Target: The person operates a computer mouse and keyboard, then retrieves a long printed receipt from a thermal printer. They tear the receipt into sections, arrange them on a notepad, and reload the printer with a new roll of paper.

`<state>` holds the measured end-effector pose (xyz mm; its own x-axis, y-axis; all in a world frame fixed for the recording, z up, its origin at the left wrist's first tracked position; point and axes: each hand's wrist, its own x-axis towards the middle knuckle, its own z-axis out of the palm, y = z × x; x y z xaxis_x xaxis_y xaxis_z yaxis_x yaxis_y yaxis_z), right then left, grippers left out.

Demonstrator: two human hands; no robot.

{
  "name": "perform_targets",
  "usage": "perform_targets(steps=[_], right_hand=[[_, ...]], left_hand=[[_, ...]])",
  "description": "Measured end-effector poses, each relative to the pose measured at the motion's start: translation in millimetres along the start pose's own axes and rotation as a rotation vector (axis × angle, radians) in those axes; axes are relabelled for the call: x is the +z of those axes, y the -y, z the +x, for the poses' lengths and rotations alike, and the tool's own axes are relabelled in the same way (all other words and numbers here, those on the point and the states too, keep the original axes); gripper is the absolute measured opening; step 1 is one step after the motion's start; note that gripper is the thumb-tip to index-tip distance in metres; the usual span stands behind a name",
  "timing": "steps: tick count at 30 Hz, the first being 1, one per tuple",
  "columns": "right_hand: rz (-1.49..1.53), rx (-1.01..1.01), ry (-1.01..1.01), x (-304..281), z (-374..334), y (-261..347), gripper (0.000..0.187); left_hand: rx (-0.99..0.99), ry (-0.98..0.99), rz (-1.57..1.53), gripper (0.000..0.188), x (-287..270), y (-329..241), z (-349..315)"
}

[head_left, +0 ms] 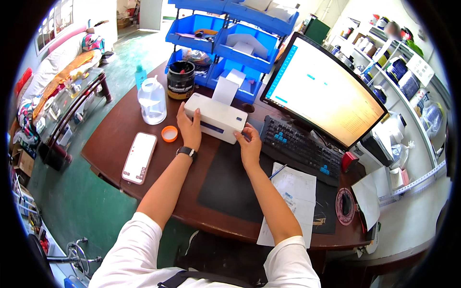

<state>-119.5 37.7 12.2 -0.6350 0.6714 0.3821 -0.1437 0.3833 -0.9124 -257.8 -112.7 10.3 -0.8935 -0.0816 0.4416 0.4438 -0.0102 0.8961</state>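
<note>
A white box-shaped label printer sits on the dark wooden desk, with a strip of white paper standing up behind it. My left hand grips the printer's left end, its thumb on the front and fingers round the side. At the opposite end, my right hand holds the lower right corner between thumb and fingers. Part of the fingers on each side is hidden by the printer or the hand. An orange cap lies beside my left hand, close to a phone with a lit screen.
Behind the printer stand a clear plastic jug, a black tub and blue stacked bins. A monitor and black keyboard are to the right. Papers with a pen lie near the desk's front edge.
</note>
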Motion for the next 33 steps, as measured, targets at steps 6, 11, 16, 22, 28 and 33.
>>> perform_targets(steps=[6,11,16,22,28,33], right_hand=[[-0.15,-0.199,0.01,0,-2,-12,0.027],[-0.129,-0.173,-0.022,2,-5,-14,0.029],[-0.106,-0.117,0.014,5,-4,-12,0.032],[-0.088,-0.061,0.009,0,-5,-11,0.029],[-0.105,-0.049,0.055,0,-4,-11,0.03],[-0.225,-0.122,0.021,-7,-3,-11,0.033]], left_hand=[[0.062,-0.045,0.111,0.067,0,1,-2],[0.021,-0.019,0.048,0.067,0,-9,-7],[0.0,-0.018,0.106,0.068,-6,-9,-5],[0.025,-0.022,0.109,0.066,-3,-10,-8],[0.009,-0.037,0.12,0.066,-6,-11,-10],[0.09,-0.075,0.166,0.066,0,-9,-9]])
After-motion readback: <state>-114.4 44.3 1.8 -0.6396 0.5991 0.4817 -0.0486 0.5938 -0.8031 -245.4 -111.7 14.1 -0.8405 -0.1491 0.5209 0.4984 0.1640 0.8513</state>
